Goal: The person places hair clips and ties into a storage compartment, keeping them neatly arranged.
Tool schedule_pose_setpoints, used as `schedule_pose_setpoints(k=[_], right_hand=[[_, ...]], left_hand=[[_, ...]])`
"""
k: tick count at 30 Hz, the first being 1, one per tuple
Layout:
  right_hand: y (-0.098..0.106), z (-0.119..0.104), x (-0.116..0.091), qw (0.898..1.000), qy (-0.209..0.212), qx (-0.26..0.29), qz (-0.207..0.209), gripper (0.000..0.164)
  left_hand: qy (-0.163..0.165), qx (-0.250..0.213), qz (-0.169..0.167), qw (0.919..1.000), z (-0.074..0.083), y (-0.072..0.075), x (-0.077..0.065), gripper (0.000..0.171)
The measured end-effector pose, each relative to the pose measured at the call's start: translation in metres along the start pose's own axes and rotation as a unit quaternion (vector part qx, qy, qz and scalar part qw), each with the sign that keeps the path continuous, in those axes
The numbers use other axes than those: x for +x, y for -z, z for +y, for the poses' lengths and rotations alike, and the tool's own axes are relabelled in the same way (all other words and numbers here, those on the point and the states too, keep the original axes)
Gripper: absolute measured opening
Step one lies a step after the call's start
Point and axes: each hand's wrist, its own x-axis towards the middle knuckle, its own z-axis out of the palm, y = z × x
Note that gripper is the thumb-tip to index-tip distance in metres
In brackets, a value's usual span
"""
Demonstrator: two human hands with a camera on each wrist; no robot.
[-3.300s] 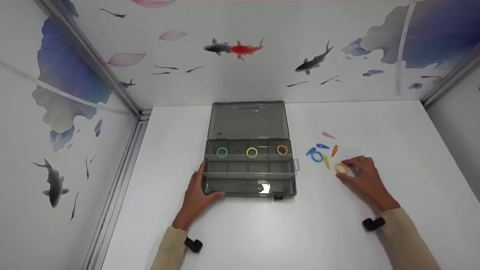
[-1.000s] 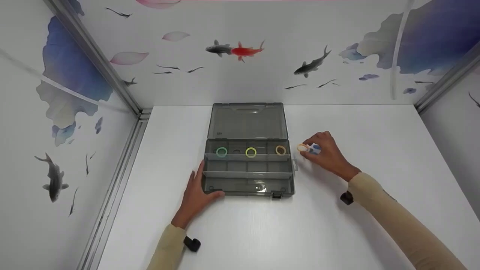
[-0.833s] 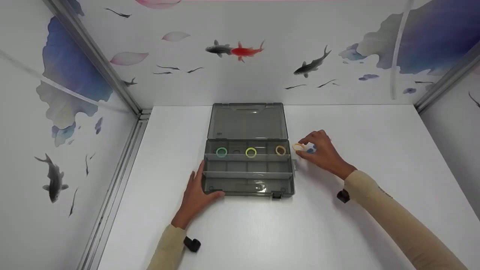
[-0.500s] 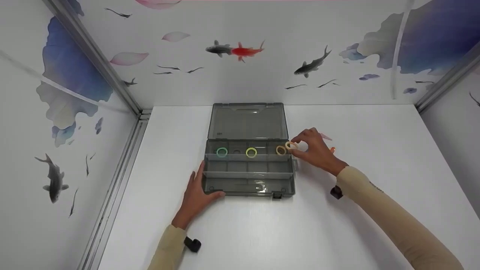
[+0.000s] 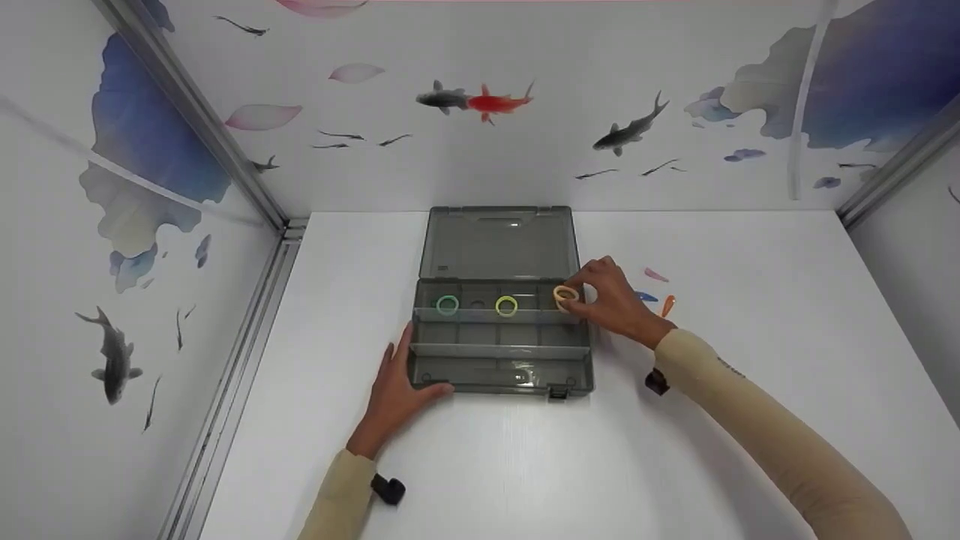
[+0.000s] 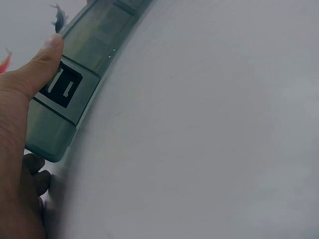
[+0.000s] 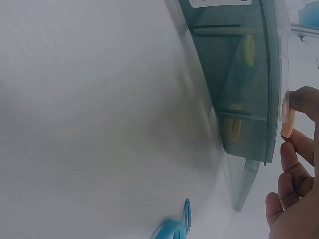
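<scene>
Over the back-right compartment of an open gray divided box [image 5: 457,371], a person's right hand [image 5: 611,300] held a pale orange ring [image 7: 288,127], its grip narrow, thumb and fingertips pinching the band. A second orange ring [image 7: 236,130] lay in that compartment, below and apart from the held one. Half a second earlier the held ring was at the box's right edge; now it had crossed inside, so the carry seemed nearly finished, with the release not yet made. The left hand [image 5: 394,390] lay spread around the front-left corner, apparently steadying the box. Farther left in the back row sat a yellow ring [image 7: 248,50] and a green ring [image 5: 439,304]. On the white tabletop [image 5: 480,465], right of the box, lay a pink clip [image 5: 656,274], a partly hidden blue clip [image 5: 646,297] and an orange clip [image 5: 668,305].
</scene>
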Motion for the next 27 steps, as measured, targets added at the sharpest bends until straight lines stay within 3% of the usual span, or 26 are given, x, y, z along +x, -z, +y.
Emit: schedule_pose_setpoints(k=[9,27], right_hand=[[-0.007,-0.003,0.008,1.0,-0.005,0.006,-0.015,0.02],[-0.016,-0.005,0.017,1.0,0.011,0.013,-0.003,0.02]], left_hand=[[0.002,0.004,0.002,1.0,0.0,-0.001,0.0,0.131],[0.003,0.0,0.0,1.0,-0.001,0.0,-0.001,0.13]])
